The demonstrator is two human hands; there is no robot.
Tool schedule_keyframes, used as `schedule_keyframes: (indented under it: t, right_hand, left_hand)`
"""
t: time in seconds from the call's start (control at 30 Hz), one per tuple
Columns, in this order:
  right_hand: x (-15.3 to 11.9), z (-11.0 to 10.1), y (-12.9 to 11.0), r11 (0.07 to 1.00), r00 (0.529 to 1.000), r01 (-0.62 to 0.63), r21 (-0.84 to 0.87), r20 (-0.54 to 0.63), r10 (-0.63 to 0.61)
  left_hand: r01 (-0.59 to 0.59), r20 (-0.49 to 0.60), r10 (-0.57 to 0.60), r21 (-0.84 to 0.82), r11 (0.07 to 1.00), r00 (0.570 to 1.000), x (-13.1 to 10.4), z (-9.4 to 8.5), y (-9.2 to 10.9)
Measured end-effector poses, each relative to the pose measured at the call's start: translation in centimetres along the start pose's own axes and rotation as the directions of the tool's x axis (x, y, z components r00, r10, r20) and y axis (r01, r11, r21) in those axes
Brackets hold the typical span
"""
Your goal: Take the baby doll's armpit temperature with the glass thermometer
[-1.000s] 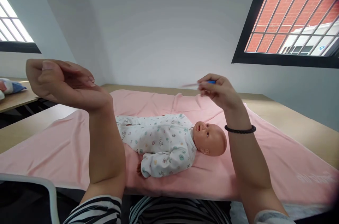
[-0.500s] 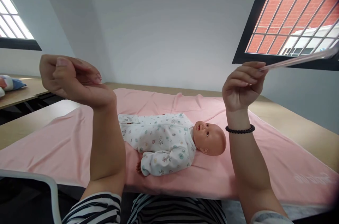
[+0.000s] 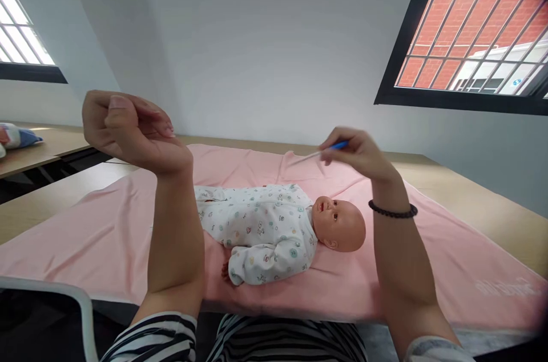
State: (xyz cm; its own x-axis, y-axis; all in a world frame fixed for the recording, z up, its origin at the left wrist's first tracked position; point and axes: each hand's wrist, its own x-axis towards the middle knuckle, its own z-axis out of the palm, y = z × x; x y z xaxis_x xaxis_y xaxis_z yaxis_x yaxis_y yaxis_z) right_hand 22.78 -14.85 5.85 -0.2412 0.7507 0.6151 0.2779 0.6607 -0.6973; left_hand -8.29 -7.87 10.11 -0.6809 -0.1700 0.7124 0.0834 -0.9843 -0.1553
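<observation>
My right hand (image 3: 353, 151) is raised above the doll's head end, pinching a thin, thermometer-like stick (image 3: 314, 155) with a blue end. The stick's pale shaft points left and is smeared by motion. Higher on the left, my left hand (image 3: 132, 131) is bent at the wrist, its fingers curled in and nothing visible in them. Between my forearms a baby doll (image 3: 265, 225) lies on its back, head to the right. It wears a white patterned sleepsuit. Neither hand touches it.
A pink cloth (image 3: 103, 225) covers much of the wooden table (image 3: 475, 205). A white metal rail (image 3: 83, 302) curves up at the lower left. On another table at the far left lies a blue and white thing (image 3: 23, 136). A wall with barred windows stands behind.
My right hand has swung from upright to bent leftward and down, so the stick now points left instead of right. My left hand has shifted slightly right, still curled. The doll has not moved.
</observation>
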Motion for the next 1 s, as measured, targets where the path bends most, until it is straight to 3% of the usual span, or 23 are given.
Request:
schedule_keyframes:
  t: [0.1, 0.17, 0.23, 0.4, 0.5, 0.57, 0.67, 0.7, 0.73, 0.77, 0.8, 0.83, 0.87, 0.9, 1.0]
  right_hand:
    - [0.4, -0.5, 0.5, 0.979, 0.982, 0.171, 0.113, 0.059, -0.178]
    - [0.9, -0.9, 0.5, 0.878, 0.916, 0.389, 0.278, -0.009, -0.402]
    - [1.1, -1.0, 0.4, 0.821, 0.87, 0.491, 0.29, -0.11, -0.481]
    - [0.1, -1.1, -0.8, 0.964, 0.971, 0.234, -0.126, -0.023, -0.239]
    - [-0.7, -1.6, -1.4, 0.888, 0.97, 0.116, -0.445, -0.143, -0.198]
    - [-0.9, -2.0, -1.4, 0.875, 0.947, 0.08, -0.477, -0.237, -0.216]
    - [-0.5, -2.1, -0.8, 0.933, 0.942, 0.076, -0.352, -0.28, -0.183]
    - [-0.3, -2.1, -0.6, 0.968, 0.946, 0.088, -0.235, -0.285, -0.155]
    - [0.0, -2.0, -0.4, 0.993, 0.942, 0.116, -0.018, -0.314, -0.115]
    - [0.2, -1.9, -0.2, 0.949, 0.933, 0.16, 0.273, -0.355, -0.056]
    - [0.4, -1.8, 0.0, 0.786, 0.922, 0.224, 0.576, -0.388, 0.021]
    - [0.5, -1.7, 0.1, 0.559, 0.913, 0.292, 0.776, -0.4, 0.078]
    - [0.5, -1.6, 0.1, 0.414, 0.914, 0.327, 0.849, -0.395, 0.088]
    - [0.6, -1.6, 0.1, 0.417, 0.921, 0.333, 0.846, -0.386, 0.048]
    - [0.4, -1.5, 0.1, 0.773, 0.965, 0.232, 0.59, -0.238, -0.108]
  left_hand:
    - [-0.004, 0.007, 0.004, -0.045, 0.999, 1.0, 0.0, 0.0, -0.1]
    - [-0.013, -0.003, 0.013, -0.067, 0.998, 1.0, 0.0, 0.0, -0.1]
    - [-0.012, -0.012, 0.011, -0.077, 0.997, 1.0, 0.1, 0.0, -0.1]
    - [-0.007, 0.011, 0.007, -0.069, 0.998, 1.0, 0.1, 0.0, -0.3]
    - [-0.011, 0.005, 0.011, -0.065, 0.998, 1.0, 0.0, 0.0, -0.4]
    - [-0.007, 0.006, 0.007, -0.067, 0.998, 1.0, -0.1, 0.1, -0.4]
    - [0.003, 0.027, -0.001, -0.054, 0.999, 1.0, -0.2, 0.1, -0.4]
    - [0.005, 0.037, -0.003, -0.044, 0.999, 0.999, -0.2, 0.0, -0.4]
    - [0.006, 0.048, -0.004, -0.035, 0.999, 0.999, -0.2, 0.0, -0.5]
    - [0.007, 0.055, -0.006, -0.027, 1.0, 0.998, -0.2, 0.0, -0.5]
    - [0.007, 0.062, -0.006, -0.02, 1.0, 0.998, -0.2, 0.0, -0.6]
    - [0.006, 0.067, -0.005, -0.014, 1.0, 0.998, -0.3, -0.1, -0.6]
    - [0.004, 0.071, -0.004, -0.007, 1.0, 0.997, -0.3, 0.0, -0.7]
    - [0.002, 0.073, -0.002, 0.003, 1.0, 0.997, -0.3, 0.0, -0.6]
    - [0.006, 0.074, -0.008, 0.027, 1.0, 0.997, -0.5, 0.4, -0.4]
